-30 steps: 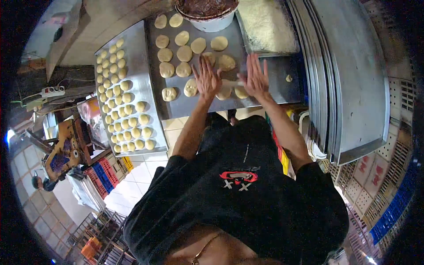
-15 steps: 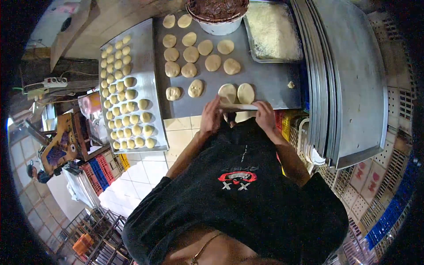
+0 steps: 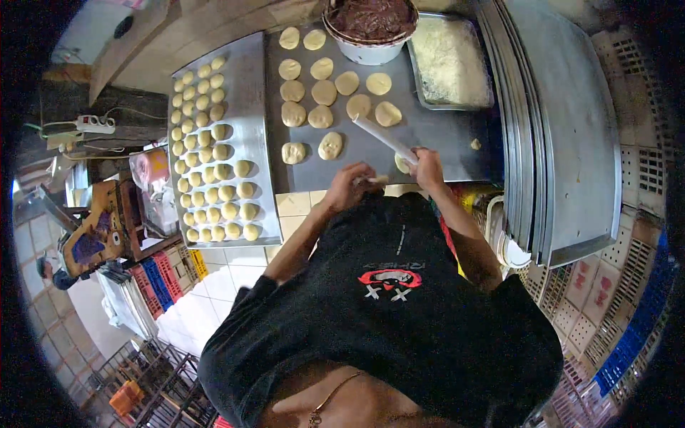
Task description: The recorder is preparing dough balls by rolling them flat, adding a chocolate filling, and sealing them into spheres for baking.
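My right hand [image 3: 428, 170] grips one end of a slim pale rolling pin [image 3: 382, 135], which slants up and to the left over the metal worktop. Near the worktop's front edge, my left hand [image 3: 349, 187] is closed on a flattened dough round [image 3: 376, 180], seen partly edge-on. Another dough round [image 3: 402, 163] lies partly hidden beneath the pin and my right hand. Beyond them, several flattened dough rounds [image 3: 324, 93] rest in loose rows on the grey metal worktop [image 3: 428, 128].
To the left, a metal tray [image 3: 251, 93] bears many rows of dough balls [image 3: 229, 211]. At the back stands a white tub [image 3: 371, 53] of dark brown filling [image 3: 371, 18]. Right of it is a tray of pale crumbs [image 3: 449, 60]. Stacked metal sheets [image 3: 571, 143] rise at the right.
The rolling pin, earlier held level in both hands, now tilts up in my right hand alone. My left hand has let go of it and lifted a dough round off the worktop.
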`<state>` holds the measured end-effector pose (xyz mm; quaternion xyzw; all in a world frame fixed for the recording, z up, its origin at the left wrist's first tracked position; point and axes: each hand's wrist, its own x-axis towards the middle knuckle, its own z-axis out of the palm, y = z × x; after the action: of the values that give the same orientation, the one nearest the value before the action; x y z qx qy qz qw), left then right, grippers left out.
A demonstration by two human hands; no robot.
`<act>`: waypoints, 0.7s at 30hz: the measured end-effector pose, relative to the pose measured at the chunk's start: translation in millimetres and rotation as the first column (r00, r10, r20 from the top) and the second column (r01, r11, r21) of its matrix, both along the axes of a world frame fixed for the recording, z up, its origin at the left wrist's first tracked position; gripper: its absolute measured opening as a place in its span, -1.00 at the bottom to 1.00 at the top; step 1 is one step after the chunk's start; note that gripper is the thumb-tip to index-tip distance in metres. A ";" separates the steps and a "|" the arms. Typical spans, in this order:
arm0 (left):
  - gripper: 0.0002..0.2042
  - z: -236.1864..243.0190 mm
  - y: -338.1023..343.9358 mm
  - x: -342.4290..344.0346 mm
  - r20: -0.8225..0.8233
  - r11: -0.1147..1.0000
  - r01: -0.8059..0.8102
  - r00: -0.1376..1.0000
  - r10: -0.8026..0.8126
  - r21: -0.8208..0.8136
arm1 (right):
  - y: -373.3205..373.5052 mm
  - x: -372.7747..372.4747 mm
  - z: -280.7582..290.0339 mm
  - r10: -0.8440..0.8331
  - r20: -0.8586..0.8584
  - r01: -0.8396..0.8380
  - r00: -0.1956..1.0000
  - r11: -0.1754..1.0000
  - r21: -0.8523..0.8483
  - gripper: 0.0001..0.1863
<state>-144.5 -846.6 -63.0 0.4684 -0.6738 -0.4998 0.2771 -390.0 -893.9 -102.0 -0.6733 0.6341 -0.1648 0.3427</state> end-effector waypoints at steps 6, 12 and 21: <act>-0.71 105.5 1.6 64.1 -0.907 0.982 -0.077 0.376 0.190 0.174 | -15.9 42.9 44.3 0.183 0.151 -0.131 0.972 0.944 -0.303 -0.76; -0.33 165.9 -37.6 70.0 -0.889 0.919 0.139 -0.234 0.393 0.370 | 10.3 49.3 -7.4 0.149 0.050 -0.148 0.988 0.989 -0.018 -0.75; -0.30 60.5 -27.7 96.5 -0.507 0.513 0.014 -0.131 0.852 0.858 | 50.3 -9.6 -24.2 -0.215 -0.044 0.203 0.976 0.961 -0.189 -0.57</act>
<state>-48.0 -874.3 -2.6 0.2783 0.1341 -0.7132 0.6292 -399.6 -843.6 -126.1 -0.6363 0.6944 -0.2359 0.2394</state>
